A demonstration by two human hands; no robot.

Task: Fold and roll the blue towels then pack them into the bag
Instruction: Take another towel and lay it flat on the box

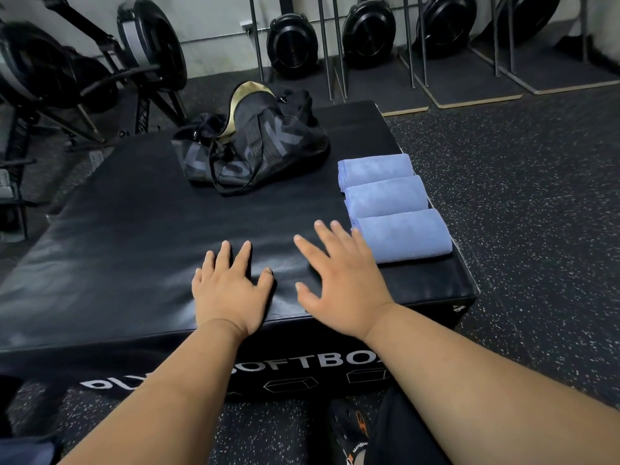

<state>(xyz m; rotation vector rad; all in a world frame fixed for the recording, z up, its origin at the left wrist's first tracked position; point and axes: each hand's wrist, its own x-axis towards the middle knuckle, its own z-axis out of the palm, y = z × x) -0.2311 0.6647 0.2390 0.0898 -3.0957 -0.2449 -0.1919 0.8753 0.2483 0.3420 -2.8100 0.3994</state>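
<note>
Three rolled blue towels lie side by side along the right edge of a black soft plyo box (134, 236): the far towel (377, 169), the middle towel (387, 198) and the near towel (407, 234). A black duffel bag (255, 142) with a gold lining stands unzipped at the back of the box. My left hand (231, 286) rests flat on the box top near the front edge, fingers spread. My right hand (339, 280) lies open beside it, its fingertips just left of the near towel. Neither hand holds anything.
Rowing machines (67, 72) stand to the left of the box, and black fan-wheel machines (292, 45) are parked upright along the back wall. Speckled rubber floor (536, 196) surrounds the box. My shoe (349, 431) shows below the front edge.
</note>
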